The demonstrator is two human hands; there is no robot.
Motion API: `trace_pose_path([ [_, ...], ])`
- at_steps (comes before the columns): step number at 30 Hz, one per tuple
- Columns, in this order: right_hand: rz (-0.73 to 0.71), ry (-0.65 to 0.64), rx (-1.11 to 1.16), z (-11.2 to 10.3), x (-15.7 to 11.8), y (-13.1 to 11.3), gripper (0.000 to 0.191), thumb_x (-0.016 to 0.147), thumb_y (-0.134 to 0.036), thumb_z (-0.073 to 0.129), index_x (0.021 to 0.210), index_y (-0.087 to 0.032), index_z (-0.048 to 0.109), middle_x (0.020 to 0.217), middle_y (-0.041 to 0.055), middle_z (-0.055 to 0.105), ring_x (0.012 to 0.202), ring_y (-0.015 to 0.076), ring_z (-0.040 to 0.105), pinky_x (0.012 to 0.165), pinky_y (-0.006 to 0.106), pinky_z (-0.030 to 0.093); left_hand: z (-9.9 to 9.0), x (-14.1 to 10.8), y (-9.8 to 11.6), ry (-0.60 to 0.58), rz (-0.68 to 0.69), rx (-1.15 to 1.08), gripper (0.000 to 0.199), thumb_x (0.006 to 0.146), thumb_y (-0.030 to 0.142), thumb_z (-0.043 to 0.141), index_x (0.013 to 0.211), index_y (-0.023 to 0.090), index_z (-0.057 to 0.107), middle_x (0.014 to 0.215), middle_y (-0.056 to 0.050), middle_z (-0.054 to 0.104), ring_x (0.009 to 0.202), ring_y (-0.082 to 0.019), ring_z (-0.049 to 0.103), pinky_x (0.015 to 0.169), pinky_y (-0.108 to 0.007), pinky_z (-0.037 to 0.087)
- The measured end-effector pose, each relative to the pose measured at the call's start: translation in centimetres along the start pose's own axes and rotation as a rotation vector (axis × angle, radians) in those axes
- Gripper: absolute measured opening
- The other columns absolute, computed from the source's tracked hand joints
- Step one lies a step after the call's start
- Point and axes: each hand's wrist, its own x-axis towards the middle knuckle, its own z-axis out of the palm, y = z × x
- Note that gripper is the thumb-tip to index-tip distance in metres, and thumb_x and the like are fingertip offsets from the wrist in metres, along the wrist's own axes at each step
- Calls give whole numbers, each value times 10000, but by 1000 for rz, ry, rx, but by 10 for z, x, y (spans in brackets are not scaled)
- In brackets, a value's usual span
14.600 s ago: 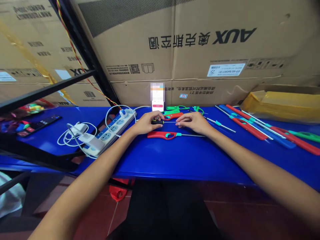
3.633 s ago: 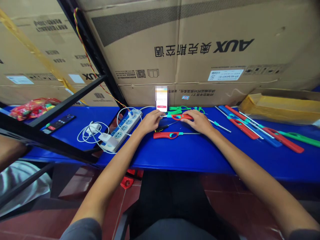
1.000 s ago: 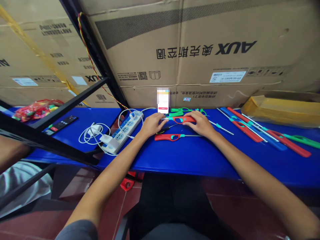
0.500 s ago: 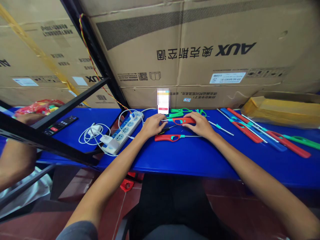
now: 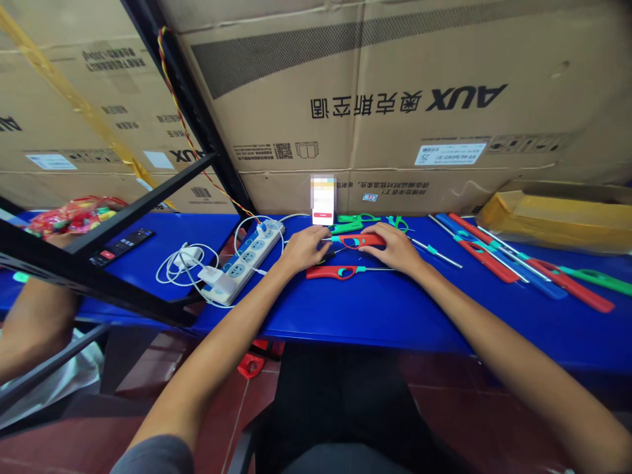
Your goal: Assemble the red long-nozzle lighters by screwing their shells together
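Observation:
My right hand [image 5: 395, 249] is closed round the red handle of a lighter [image 5: 368, 239] with a green collar, its tip pointing left. At that tip, my left hand [image 5: 306, 250] has its fingers closed on the metal rod, which they mostly hide. Just below, a second red lighter [image 5: 323, 272] lies on the blue table [image 5: 345, 313], its rod pointing right. A dark tool [image 5: 328, 256] lies partly hidden beside my left fingers. Behind my hands are green lighter parts [image 5: 348, 227] and a lit phone [image 5: 322, 201] standing upright.
Several red, blue and green lighters [image 5: 494, 260] and a loose metal rod [image 5: 447, 257] lie right, before a yellow-brown box [image 5: 557, 220]. Left are a power strip [image 5: 254, 257], white chargers [image 5: 217, 280] and a black rack frame [image 5: 148, 210]. Beyond it, another person's arm [image 5: 42, 322] rests near a phone [image 5: 121, 247].
My left hand has shifted very slightly left and down, while my right hand and the held lighter barely moved. The other person's arm at far left has moved down and right.

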Motion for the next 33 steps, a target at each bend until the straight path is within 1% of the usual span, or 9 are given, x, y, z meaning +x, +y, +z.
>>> trace_pose_path([
  [6,-1,-3,-7,2,1,-5,247,1011,-423,782,1216,-289,756,1231,102,817,1167,359,780,1038,574,622,-1,1,3,-15,6,58,196,1060,240,600,1197,219,739,1207,-125,801,1100,-296,755,834,-366,572],
  [12,22,-2,-17,-1,2,0,237,999,-414,792,1211,-311,765,1243,93,819,1182,366,775,1050,600,619,-1,1,-2,23,17,9,158,1063,243,609,1155,218,734,1201,-120,800,1087,-281,754,843,-355,567],
  [19,21,24,-22,-3,3,3,256,987,-420,804,1208,-294,775,1225,111,821,1171,384,771,1039,606,614,-1,1,-7,43,28,-20,157,1086,297,604,1089,206,732,1143,-116,798,1045,-278,751,856,-369,565],
  [24,11,25,-17,-2,2,4,259,1002,-434,791,1216,-289,771,1222,115,819,1175,380,770,1049,596,610,0,1,-6,24,31,-6,194,1111,317,583,1139,203,738,1180,-129,792,1060,-282,751,858,-374,574],
  [28,3,22,-11,-1,1,5,266,1009,-431,787,1229,-282,770,1231,117,818,1178,376,773,1051,582,611,1,1,-7,14,69,5,241,1136,309,542,1175,187,746,1197,-149,793,1096,-293,756,900,-385,586],
  [33,4,20,-9,-1,1,3,296,1014,-456,785,1244,-270,778,1242,118,820,1176,372,777,1050,577,617,1,0,-11,47,115,3,267,1137,289,530,1195,177,766,1188,-151,807,1099,-288,766,942,-394,601],
])
